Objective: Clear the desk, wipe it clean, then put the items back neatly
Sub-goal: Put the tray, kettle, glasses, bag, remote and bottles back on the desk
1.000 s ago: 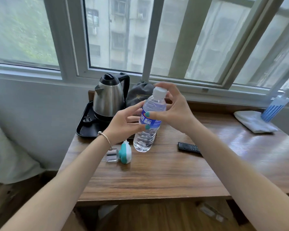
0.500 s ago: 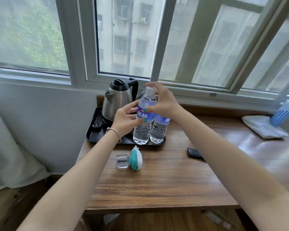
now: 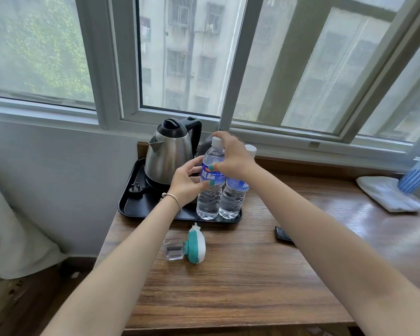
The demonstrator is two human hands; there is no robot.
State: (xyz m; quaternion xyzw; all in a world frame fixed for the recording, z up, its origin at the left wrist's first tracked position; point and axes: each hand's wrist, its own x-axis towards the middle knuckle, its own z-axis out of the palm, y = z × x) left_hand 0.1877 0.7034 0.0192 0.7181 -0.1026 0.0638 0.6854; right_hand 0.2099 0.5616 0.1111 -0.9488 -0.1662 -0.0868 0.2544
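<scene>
Two hands — left hand (image 3: 187,181) and right hand (image 3: 230,157) — curl round the upright bottle (image 3: 210,187), mid-frame, just left of its twin (image 3: 233,197) on the tray (image 3: 155,209).

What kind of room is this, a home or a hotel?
Probably a hotel or guest room, though it could be a home. A steel kettle sits on a black tray with two identical water bottles, on a desk under a window facing apartment blocks.
</scene>
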